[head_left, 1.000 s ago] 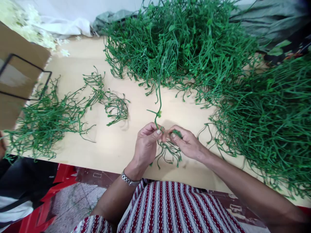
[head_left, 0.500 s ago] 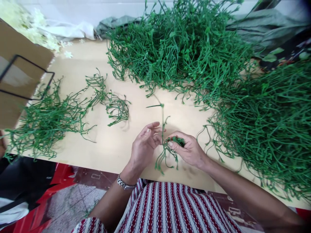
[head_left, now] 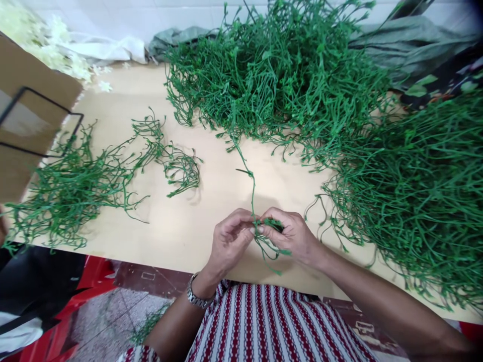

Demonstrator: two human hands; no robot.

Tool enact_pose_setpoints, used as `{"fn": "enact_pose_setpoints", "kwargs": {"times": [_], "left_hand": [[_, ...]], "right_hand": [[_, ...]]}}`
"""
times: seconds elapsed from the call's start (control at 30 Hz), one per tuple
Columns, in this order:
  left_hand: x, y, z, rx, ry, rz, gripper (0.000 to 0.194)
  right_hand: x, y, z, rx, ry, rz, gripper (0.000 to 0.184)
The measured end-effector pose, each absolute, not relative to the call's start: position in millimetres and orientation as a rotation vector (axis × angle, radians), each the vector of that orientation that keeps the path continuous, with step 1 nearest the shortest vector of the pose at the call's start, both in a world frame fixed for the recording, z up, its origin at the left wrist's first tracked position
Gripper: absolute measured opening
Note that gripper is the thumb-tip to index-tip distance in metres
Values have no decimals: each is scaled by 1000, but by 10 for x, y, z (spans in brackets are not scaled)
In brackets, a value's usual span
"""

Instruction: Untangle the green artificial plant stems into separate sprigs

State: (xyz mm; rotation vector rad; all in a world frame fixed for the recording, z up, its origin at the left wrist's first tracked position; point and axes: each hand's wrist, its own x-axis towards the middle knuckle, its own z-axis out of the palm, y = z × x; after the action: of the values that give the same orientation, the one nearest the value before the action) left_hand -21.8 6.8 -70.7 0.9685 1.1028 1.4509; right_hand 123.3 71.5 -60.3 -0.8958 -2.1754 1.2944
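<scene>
My left hand [head_left: 229, 240] and my right hand [head_left: 292, 234] meet fingertip to fingertip near the front edge of a pale wooden table [head_left: 177, 221]. Between them is a small bunch of green plastic sprigs [head_left: 268, 242]. The right hand is closed round the bunch. The left hand pinches a long thin green stem [head_left: 252, 188] that rises from the bunch toward the big pile. A metal watch sits on my left wrist.
A large heap of green plastic stems [head_left: 279, 75] fills the back of the table, another heap [head_left: 418, 186] the right side. A smaller pile [head_left: 71, 186] lies at left beside a cardboard box [head_left: 26, 115]. White flowers [head_left: 53, 45] lie at the far left corner.
The left hand opened half a second ago and has now closed again on the stem. Both hands have dropped slightly toward the table's front edge, and the bunch hangs shorter below them.
</scene>
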Motion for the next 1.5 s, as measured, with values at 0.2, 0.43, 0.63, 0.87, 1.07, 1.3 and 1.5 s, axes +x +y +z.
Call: {"fn": "enact_pose_setpoints", "kwargs": {"times": [0.2,0.43,0.63,0.87,1.07,1.3,1.5], "left_hand": [[-246,43,-753,1035,1062,1508,14],[-286,29,-827,961,994,1494,14],[-290,1,-802,1094,1058,1478,15],[-265,2,-742,1421,1241,1422,14],[-218,-8,-709,1478,1430,1429,12],[-228,-48,-629,1424,1414,1287,6],[-206,-64,-664,1303,1487,1332,8]], "right_hand": [[1244,713,-597,-857,-2343,1166,19],[1240,735,-535,-836,-2438,1101,18],[1231,752,-457,-849,-2493,1232,13],[1251,766,-472,-982,-2249,1732,9],[1258,736,-511,-878,-2341,1416,14],[1293,656,-594,-735,-2484,1015,12],[1254,637,-599,-797,-2486,958,13]]}}
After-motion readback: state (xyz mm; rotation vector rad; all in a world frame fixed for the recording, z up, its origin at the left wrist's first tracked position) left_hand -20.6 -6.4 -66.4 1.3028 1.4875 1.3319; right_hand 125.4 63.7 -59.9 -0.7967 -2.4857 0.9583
